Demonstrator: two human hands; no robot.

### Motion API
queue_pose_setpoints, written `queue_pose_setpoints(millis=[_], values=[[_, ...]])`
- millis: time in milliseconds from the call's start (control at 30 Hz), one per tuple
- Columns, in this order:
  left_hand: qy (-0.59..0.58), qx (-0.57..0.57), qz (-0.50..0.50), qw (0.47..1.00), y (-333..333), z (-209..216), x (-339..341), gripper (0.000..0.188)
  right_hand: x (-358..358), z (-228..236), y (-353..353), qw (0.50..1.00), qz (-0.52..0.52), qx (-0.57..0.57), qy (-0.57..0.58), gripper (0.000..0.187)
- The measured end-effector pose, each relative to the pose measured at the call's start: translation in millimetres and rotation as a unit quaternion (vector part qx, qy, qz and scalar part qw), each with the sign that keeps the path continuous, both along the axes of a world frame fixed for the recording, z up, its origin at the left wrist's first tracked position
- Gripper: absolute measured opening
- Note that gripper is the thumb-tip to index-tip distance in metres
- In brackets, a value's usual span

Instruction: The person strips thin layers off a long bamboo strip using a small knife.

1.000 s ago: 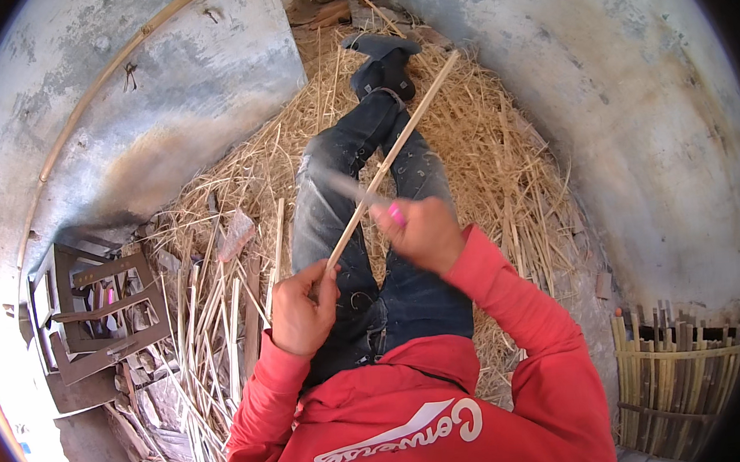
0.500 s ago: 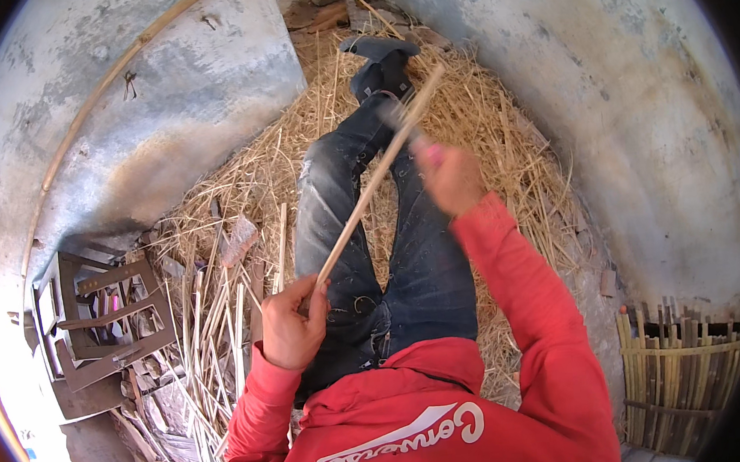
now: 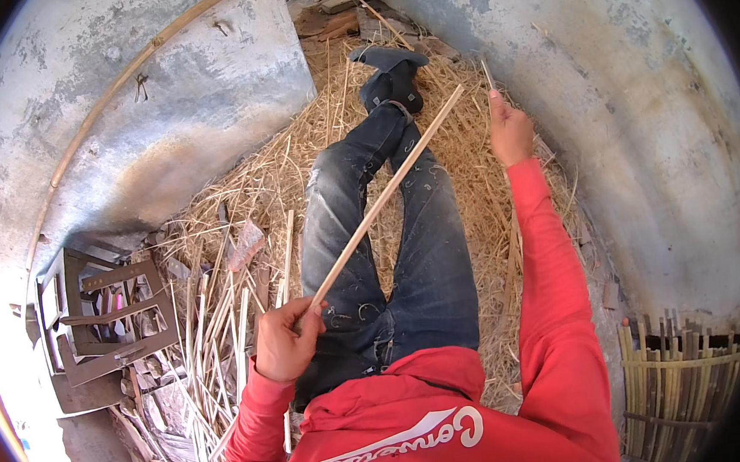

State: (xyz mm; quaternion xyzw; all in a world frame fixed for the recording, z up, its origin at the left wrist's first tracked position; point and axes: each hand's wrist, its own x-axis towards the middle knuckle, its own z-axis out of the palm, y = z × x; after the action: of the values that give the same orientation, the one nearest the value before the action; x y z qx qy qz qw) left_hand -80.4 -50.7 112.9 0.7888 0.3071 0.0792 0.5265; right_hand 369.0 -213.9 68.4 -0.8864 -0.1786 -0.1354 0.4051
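Observation:
My left hand (image 3: 285,340) is closed round the lower end of a long pale bamboo strip (image 3: 391,191). The strip slants up and to the right across my legs (image 3: 342,199), its far end free in the air. Out to the right, my right hand (image 3: 512,133) is raised and closed on a small knife (image 3: 487,73). Its thin blade shows almost edge-on, pointing away from me, and most of the handle is hidden in my fingers. Knife and strip are apart.
Straw-like shavings (image 3: 480,215) cover the floor around my legs. Split strips (image 3: 214,328) lie in a pile at the left, beside a brown frame (image 3: 119,317) and a broken brick (image 3: 246,244). Walls (image 3: 620,119) close in both sides; a slatted basket (image 3: 681,381) stands at lower right.
My right hand with the knife has swung away from the strip, outward to the right and farther from me. The left hand and strip have shifted only slightly.

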Motion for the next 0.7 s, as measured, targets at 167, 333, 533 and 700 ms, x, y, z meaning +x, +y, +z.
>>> queue_pose_setpoints(millis=[167, 333, 533, 700], values=[[-0.018, -0.020, 0.003, 1.000, -4.0, -5.3, 11.8, 0.021, -75.5, 24.5, 23.0, 0.980, 0.133, 0.126, 0.077, 0.068], [-0.014, -0.031, -0.008, 0.999, -10.1, -0.4, 19.6, 0.021, -112.1, 22.3, 43.0, 0.981, 0.144, 0.108, 0.072, 0.070], [-0.018, -0.026, -0.004, 0.999, -11.2, -6.3, 25.6, 0.022, -164.9, 14.5, 44.0, 0.968, 0.243, 0.042, 0.039, 0.063], [-0.042, -0.032, -0.002, 0.999, -10.5, -21.7, 28.0, 0.023, -209.7, 3.7, 37.3, 0.939, 0.335, 0.018, 0.071, 0.061]])
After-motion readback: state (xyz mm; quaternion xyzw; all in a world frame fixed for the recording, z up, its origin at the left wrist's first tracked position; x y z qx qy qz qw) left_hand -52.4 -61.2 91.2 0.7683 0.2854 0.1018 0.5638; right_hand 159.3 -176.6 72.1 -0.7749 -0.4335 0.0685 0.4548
